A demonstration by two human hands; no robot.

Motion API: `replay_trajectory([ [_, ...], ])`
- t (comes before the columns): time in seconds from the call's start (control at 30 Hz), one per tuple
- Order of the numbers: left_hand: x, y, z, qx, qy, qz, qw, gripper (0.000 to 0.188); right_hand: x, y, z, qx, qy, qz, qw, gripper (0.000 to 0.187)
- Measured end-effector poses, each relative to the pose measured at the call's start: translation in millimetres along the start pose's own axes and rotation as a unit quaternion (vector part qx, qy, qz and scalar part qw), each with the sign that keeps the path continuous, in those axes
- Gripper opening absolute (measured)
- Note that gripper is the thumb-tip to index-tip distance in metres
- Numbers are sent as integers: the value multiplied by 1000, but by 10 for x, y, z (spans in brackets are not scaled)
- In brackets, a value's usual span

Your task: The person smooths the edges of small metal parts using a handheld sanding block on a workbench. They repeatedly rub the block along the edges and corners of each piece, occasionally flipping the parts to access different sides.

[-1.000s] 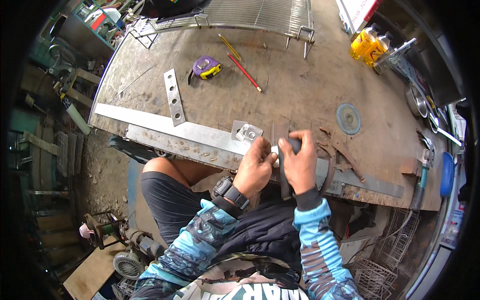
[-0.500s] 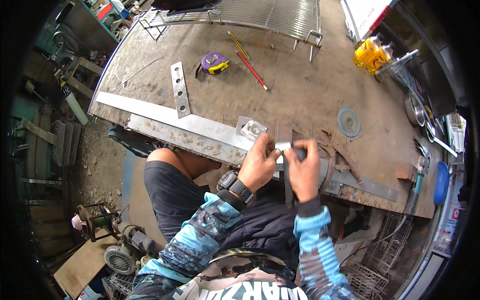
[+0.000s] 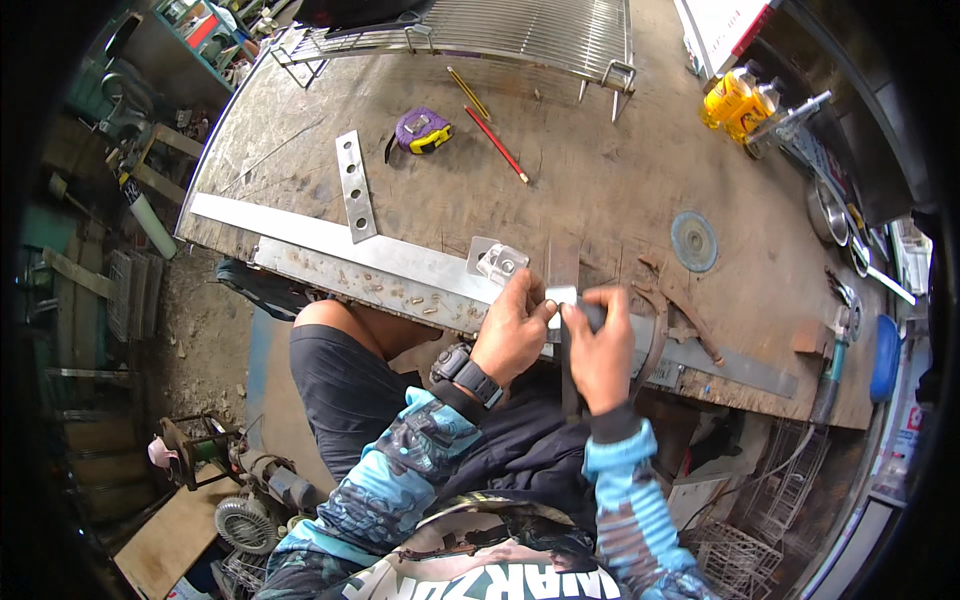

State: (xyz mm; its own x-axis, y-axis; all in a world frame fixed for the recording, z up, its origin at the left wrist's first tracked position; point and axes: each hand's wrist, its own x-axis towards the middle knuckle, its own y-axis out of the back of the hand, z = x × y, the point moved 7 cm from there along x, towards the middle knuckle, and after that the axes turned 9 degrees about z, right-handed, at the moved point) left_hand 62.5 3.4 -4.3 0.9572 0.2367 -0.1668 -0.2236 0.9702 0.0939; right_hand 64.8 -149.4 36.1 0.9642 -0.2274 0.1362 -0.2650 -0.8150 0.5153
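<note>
You've got your left hand pinching one small shiny metal piece over the surface's near edge — right hand curled round a dark flat tool. Two bottles hold yellow liquid — two pencils, one tape measure too.

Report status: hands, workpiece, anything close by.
Left hand pinching small shiny metal piece. Right hand gripping dark bar-shaped tool. Rusty clamp just right of right hand.

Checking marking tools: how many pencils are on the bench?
2: a yellow pencil near the wire rack; a red pencil right of the tape measure. Others may be hidden.
</note>
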Motion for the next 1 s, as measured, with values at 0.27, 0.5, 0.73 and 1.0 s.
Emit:
replay_trajectory([
  [0.27,8,-8,-74,-7,9,6,1000,18,152,-97,-25,-3,-4,3,1000,27],
  [0.5,7,-42,-62,-14,5,-4,1000,17,344,-168,-121,-26,4,15,1000,29],
  [0.73,-14,-25,25,11,24,-3,1000,16,105,-34,-34,-2,21,21,1000,30],
  [1.0,-10,-8,100,44,-12,4,999,17,-72,71,-40,-12,27,13,999,30],
])
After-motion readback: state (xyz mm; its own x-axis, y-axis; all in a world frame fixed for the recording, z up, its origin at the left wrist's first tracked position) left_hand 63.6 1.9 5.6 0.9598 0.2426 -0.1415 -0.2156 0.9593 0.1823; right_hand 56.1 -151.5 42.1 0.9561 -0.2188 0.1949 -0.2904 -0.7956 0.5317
